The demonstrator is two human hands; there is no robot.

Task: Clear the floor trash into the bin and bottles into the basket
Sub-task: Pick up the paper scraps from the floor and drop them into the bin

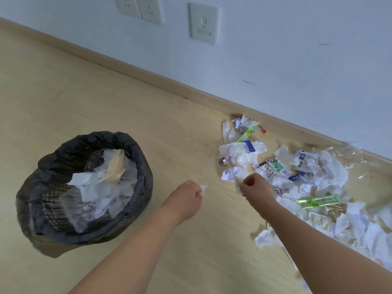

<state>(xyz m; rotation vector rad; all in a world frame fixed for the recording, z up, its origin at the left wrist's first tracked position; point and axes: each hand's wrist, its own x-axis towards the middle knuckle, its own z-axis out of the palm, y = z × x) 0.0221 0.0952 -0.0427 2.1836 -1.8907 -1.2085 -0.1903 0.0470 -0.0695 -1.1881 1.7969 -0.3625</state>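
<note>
Head view, crumpled white floor trash [244, 154], bin [135, 145] black-lined, half full

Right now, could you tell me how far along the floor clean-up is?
Partly done. The bin with the black liner already holds crumpled paper and tissue. In hand: the left hand pinches a small white scrap, and the right hand grips a piece of wrapper. Left: a large pile of tissues and wrappers along the baseboard. No bottles or basket are in view.
</note>
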